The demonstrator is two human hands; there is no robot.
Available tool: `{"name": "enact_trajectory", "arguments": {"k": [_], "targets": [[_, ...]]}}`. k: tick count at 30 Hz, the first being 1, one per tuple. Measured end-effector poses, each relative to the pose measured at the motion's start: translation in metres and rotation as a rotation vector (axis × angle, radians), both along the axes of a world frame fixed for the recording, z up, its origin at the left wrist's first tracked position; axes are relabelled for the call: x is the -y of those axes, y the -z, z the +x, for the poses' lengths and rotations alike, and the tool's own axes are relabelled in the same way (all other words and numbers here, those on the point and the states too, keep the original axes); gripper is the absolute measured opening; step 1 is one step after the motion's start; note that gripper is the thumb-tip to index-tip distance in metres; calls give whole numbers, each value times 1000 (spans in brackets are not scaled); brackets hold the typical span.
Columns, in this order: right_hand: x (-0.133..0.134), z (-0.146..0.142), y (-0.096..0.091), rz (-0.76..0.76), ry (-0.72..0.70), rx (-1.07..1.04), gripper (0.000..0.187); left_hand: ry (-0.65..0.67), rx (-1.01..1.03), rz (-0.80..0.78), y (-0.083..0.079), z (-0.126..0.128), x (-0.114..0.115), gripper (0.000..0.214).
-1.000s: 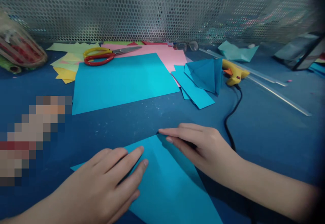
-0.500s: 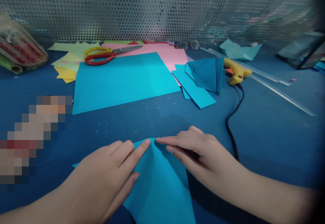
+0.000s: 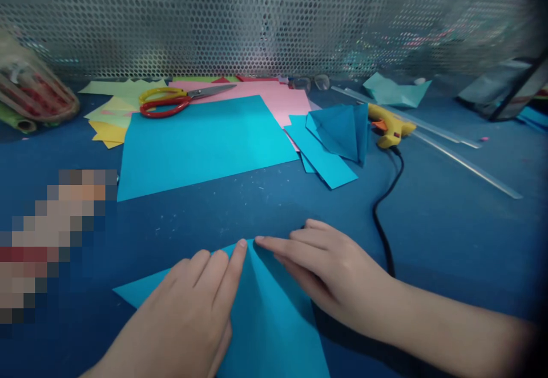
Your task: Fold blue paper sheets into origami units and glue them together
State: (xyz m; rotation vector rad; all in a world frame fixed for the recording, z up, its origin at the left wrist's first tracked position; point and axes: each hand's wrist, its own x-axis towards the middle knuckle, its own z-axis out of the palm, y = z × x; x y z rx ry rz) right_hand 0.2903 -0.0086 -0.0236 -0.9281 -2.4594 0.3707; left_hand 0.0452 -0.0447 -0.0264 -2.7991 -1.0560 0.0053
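A sheet of blue paper (image 3: 274, 315) lies folded on the table at the bottom, with a crease running down from its top edge. My left hand (image 3: 192, 304) rests over its left part, index fingertip pressing near the crease and the other fingers bent. Opposite, my right hand (image 3: 325, 269) touches the same top edge with its stretched index fingertip, just right of the crease; the thumb is tucked beneath. Both hands hold the paper down. A pointed corner of the paper sticks out left of my left hand.
Beyond lie a blue sheet (image 3: 205, 149), scissors (image 3: 166, 103), pink paper (image 3: 282, 101), a folded blue piece (image 3: 338, 132) and a yellow glue gun (image 3: 391, 127) with a black cord (image 3: 379, 206). Clear glue sticks (image 3: 466, 164) lie right. A pixelated patch (image 3: 55, 224) covers the left side.
My left hand has slid down and left a little, showing more of the paper's left corner. My right thumb has drawn in under the index finger. The view has shifted slightly.
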Motion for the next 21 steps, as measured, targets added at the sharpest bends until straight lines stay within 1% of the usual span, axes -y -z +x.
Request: {"name": "enact_trajectory", "arguments": {"k": [4, 8, 14, 18, 21], "targets": [[-2, -2, -1, 44, -10, 15, 40, 33, 30, 33, 3, 1, -1, 59], [-1, -2, -1, 64, -2, 45, 41, 44, 2, -4, -1, 1, -4, 57], [3, -1, -3, 153, 2, 146, 44, 67, -32, 5, -7, 2, -2, 58], [3, -2, -4, 169, 4, 156, 44, 61, 3, -5, -9, 5, -4, 55], [2, -3, -4, 146, 17, 145, 44, 73, 69, 18, -9, 6, -8, 54]]}}
